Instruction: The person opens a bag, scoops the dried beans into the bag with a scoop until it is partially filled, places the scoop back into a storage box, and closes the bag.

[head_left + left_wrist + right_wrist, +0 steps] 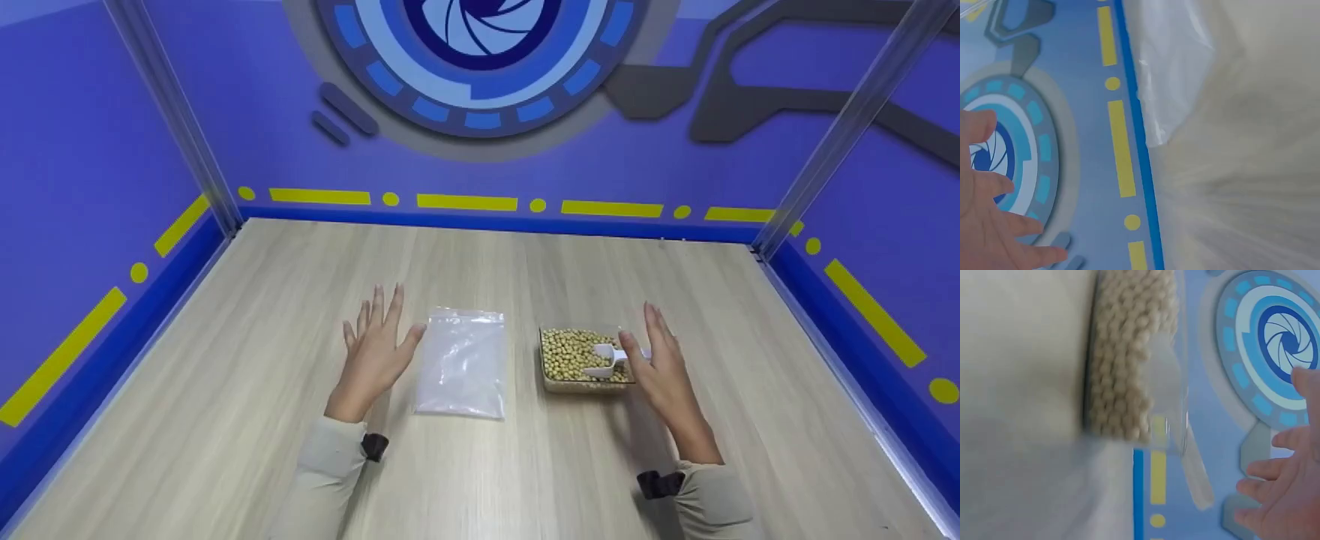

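Note:
A clear zip-top plastic bag [461, 367] lies flat on the table, its zip edge at the far side. To its left hovers my left hand [373, 360], fingers spread and holding nothing. Right of the bag stands a clear rectangular container [587, 388] full of pale round beans [564, 354]. A white plastic scoop [616, 357] rests in the beans, its handle sticking out over the right side. My right hand [666, 382], fingers extended, is beside that handle and overlaps its end in the head view. The right wrist view shows the scoop handle [1196, 478] apart from the fingers.
Bag and container stand on a light wood-grain table [315, 270]. Blue printed panels [472, 176] enclose its back and both sides. Clear corner posts [180, 120] rise at the back left and back right.

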The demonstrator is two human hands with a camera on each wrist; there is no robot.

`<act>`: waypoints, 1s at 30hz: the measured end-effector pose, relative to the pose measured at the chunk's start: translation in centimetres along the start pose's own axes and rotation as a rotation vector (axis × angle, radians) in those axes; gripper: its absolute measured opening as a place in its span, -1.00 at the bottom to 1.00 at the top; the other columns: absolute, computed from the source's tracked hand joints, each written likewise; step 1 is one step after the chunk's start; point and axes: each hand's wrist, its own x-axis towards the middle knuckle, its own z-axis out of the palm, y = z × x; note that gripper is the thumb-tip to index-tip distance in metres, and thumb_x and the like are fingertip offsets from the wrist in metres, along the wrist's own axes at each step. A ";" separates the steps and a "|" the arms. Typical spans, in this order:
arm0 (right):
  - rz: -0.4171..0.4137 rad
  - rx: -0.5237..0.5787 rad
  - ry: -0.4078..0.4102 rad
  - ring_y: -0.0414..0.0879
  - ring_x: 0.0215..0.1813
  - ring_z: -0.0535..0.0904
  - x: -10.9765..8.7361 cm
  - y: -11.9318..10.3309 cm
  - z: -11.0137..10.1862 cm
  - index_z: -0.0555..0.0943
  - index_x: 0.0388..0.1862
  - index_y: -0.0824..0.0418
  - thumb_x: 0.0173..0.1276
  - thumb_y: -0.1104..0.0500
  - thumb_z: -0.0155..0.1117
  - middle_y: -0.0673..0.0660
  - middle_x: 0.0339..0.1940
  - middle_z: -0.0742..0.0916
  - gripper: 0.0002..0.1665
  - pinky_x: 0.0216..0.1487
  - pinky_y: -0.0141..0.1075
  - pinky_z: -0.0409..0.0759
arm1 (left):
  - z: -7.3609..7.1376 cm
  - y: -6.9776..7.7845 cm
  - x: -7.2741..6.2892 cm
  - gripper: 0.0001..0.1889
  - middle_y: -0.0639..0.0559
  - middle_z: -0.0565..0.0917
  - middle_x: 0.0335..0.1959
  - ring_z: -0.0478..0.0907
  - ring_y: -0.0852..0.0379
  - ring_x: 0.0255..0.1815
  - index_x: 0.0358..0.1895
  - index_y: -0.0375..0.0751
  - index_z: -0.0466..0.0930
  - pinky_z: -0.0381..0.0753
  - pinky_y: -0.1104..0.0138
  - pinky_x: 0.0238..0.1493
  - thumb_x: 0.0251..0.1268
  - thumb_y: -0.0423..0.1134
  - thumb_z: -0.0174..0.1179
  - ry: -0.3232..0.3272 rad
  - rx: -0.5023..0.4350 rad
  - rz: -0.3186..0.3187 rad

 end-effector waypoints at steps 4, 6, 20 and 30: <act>0.046 0.243 -0.003 0.11 0.58 -0.04 0.1 -1.1 0.4 -0.07 0.58 0.14 0.55 -0.11 -0.16 0.18 0.58 0.09 -0.24 0.52 0.03 -0.03 | -0.4 -0.6 0.6 -0.26 -0.24 -0.19 0.57 -0.24 -0.32 0.55 0.56 -0.09 -0.23 -0.30 -0.26 0.43 0.50 0.08 -0.16 -0.046 -0.224 -0.028; 0.067 0.410 -0.007 0.05 0.57 0.03 0.2 -1.7 0.7 -0.04 0.57 0.16 0.56 -0.09 -0.19 0.16 0.57 0.14 -0.26 0.52 -0.06 0.02 | -0.5 -1.0 0.9 -0.28 -0.23 -0.17 0.57 -0.22 -0.28 0.56 0.56 -0.13 -0.24 -0.25 -0.19 0.46 0.51 0.06 -0.19 -0.072 -0.336 -0.053; 0.258 1.123 -0.202 0.11 0.54 0.10 2.3 -5.4 6.2 -0.04 0.51 0.43 0.61 0.05 -0.34 0.32 0.52 0.19 -0.33 0.51 -0.14 0.09 | -0.6 -3.6 1.8 -0.34 -0.28 -0.02 0.54 0.08 -0.23 0.50 0.55 -0.21 -0.18 0.00 -0.02 0.49 0.55 0.00 -0.27 -0.227 -0.771 -0.300; 0.347 1.186 -0.243 0.16 0.57 -0.05 2.8 -7.8 10.6 -0.15 0.51 0.47 0.61 0.11 -0.36 0.37 0.55 0.07 -0.32 0.55 -0.05 -0.13 | 1.0 -4.6 2.1 -0.35 -0.31 0.05 0.51 0.12 -0.22 0.48 0.51 -0.39 -0.17 0.10 0.08 0.48 0.53 -0.15 -0.21 -0.251 -0.999 -0.436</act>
